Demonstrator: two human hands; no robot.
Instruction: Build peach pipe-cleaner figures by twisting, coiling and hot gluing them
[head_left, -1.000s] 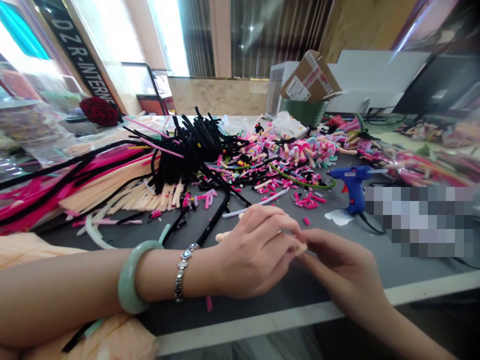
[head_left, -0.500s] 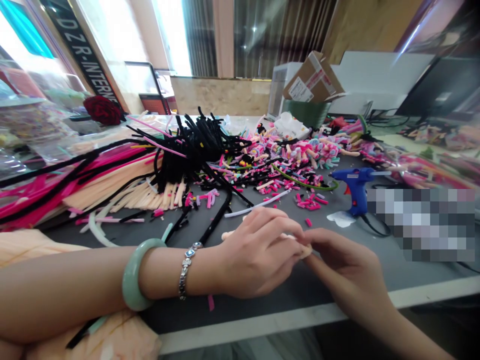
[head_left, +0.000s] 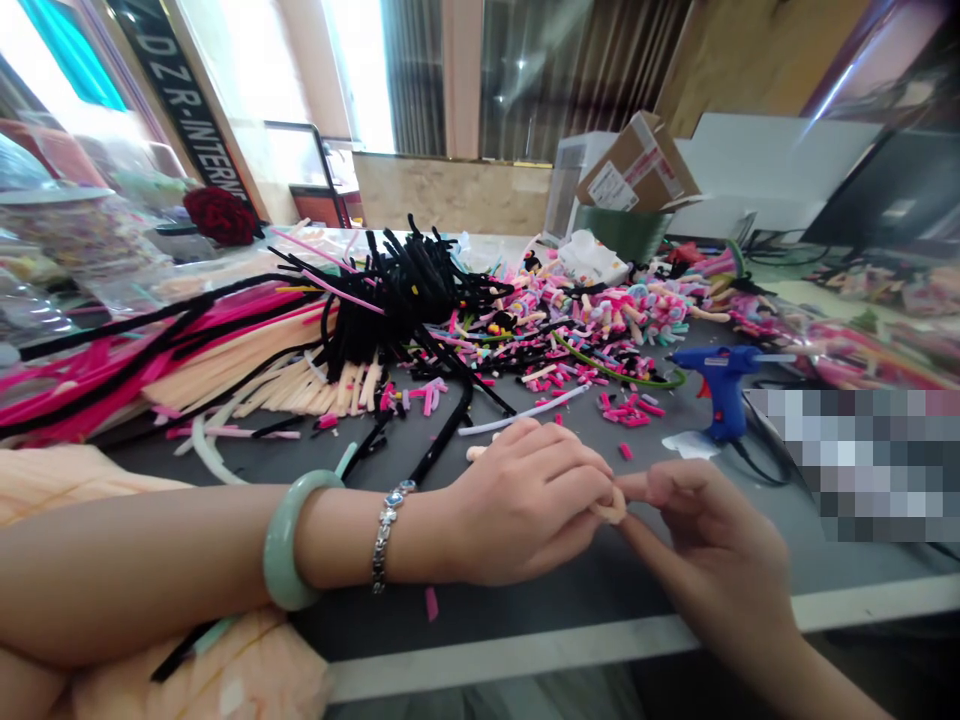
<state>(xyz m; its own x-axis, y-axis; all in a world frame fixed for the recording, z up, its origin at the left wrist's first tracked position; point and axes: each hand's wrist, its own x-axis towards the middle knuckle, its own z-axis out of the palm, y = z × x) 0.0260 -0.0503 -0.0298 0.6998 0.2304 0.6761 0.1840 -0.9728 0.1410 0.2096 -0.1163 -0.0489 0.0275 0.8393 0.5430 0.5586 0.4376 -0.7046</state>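
My left hand (head_left: 536, 500), with a jade-green bangle and a silver bracelet on its wrist, is closed around a pale beige chenille stem piece (head_left: 611, 508). A curled, loop-like end of it pokes out past my fingertips, and a bit shows above the back of the hand. Most of the piece is hidden by the palm. My right hand (head_left: 720, 550) has its thumb and forefinger at that curled end, pinching it. Both hands are above the dark grey table (head_left: 645, 640), close to its pale front edge.
A blue hot glue gun (head_left: 720, 385) stands right of centre with its cord. Black chenille stems (head_left: 405, 290), beige stems (head_left: 240, 360) and pink cut bits (head_left: 626, 408) spread behind my hands. A cardboard box (head_left: 637, 170) sits in a green container farther back.
The view has shifted slightly, moving the scene right and down. My right hand's fingers have curled more, and the beige piece's end now shows as a rounder loop.
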